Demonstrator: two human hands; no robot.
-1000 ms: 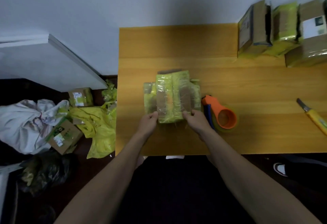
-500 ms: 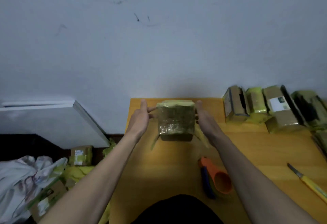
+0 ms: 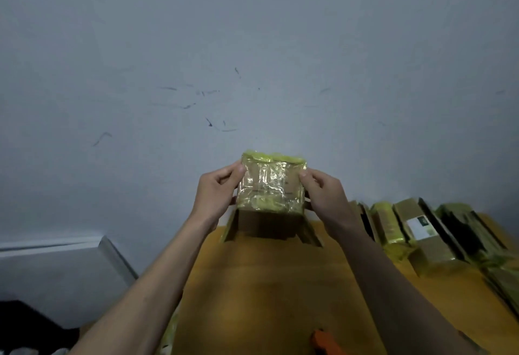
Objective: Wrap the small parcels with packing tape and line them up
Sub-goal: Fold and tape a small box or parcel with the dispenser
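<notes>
Gripping the small cardboard parcel wrapped in glossy yellow-green tape from both sides, the two hands are seen in the head view, the only view given. The parcel is held upright in the air above the far edge of the orange-brown wooden worktop, in front of the pale grey wall, and does not touch the worktop. The left hand is closed on the parcel's left edge, its thumb laid on the near face and its fingers curled behind. The right hand is closed on the right edge in the same way. The parcel thus lies between the two hands, its broad taped face turned toward the camera. Loose cardboard flaps hang below it, untaped.

The parcel is judged to be light and fairly stiff, since it is carried by thumb and fingers alone. The shiny tape is likely to be slippery, so hold is best taken at the side edges and corners, as it is now.

A row of taped cardboard parcels is stood along the worktop's far right edge, just beside the right forearm. An orange plastic tape dispenser is partly seen at the near edge.
</notes>
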